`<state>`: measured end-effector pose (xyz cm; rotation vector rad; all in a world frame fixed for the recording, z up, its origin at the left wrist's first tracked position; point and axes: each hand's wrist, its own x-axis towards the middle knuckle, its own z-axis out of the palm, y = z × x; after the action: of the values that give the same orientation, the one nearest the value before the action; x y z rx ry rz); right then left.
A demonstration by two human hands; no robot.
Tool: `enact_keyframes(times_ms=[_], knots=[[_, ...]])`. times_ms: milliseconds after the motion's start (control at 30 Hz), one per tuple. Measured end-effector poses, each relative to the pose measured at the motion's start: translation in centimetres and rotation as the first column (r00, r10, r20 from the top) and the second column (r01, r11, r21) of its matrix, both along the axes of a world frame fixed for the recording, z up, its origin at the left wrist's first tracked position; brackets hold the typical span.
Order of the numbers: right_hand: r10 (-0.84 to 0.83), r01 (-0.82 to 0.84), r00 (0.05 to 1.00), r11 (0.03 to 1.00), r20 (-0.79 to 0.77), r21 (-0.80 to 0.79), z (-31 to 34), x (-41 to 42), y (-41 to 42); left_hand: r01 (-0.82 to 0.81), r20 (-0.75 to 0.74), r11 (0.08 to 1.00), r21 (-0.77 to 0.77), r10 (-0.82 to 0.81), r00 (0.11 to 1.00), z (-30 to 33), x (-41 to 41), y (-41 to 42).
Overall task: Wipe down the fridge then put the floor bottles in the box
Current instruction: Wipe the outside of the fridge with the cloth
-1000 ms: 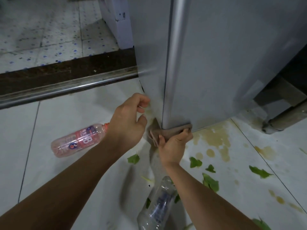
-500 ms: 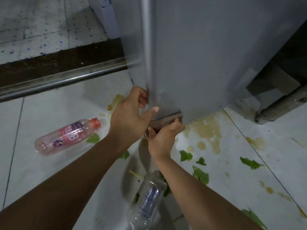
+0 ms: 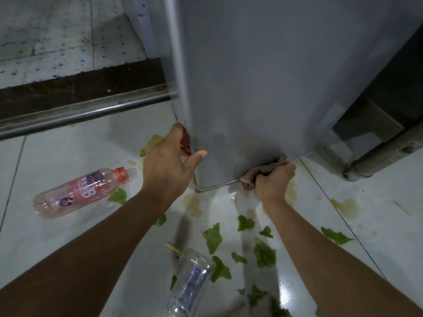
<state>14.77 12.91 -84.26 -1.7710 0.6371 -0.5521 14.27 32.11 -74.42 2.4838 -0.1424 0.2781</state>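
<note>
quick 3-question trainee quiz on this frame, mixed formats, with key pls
1. True or false: the right hand presses a cloth against the bottom edge of the fridge.
2. How many bottles lie on the floor? A) one B) two C) three
3. Fill in: the left hand grips the fridge's lower ____ edge.

Key: 1 true; 2 B, the pink bottle and the clear bottle; 3 corner.
</note>
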Motion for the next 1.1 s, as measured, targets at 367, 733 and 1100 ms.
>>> enact_keyframes(times_ms=[367, 733, 1100], knots=[[0.075, -0.069, 0.985, 0.997, -0.153, 0.043, -1.6, -1.9, 4.7, -0.037, 0.019, 0.999, -0.027, 0.038, 0.999, -0.2, -0.5, -0.5], [-0.058, -0.034, 0.910, 0.976, -0.410, -0.215, -1.6, 3.8, -10.0, -0.014, -0.024, 0.999, -0.047, 0.013, 1.000, -0.4, -0.3, -0.1], [-0.011, 0.058, 0.930, 0.991, -0.367, 0.117, -2.2, 4.8, -11.9, -0.034, -0.022, 0.997, -0.067, 0.033, 0.999, -0.2, -0.5, -0.5]])
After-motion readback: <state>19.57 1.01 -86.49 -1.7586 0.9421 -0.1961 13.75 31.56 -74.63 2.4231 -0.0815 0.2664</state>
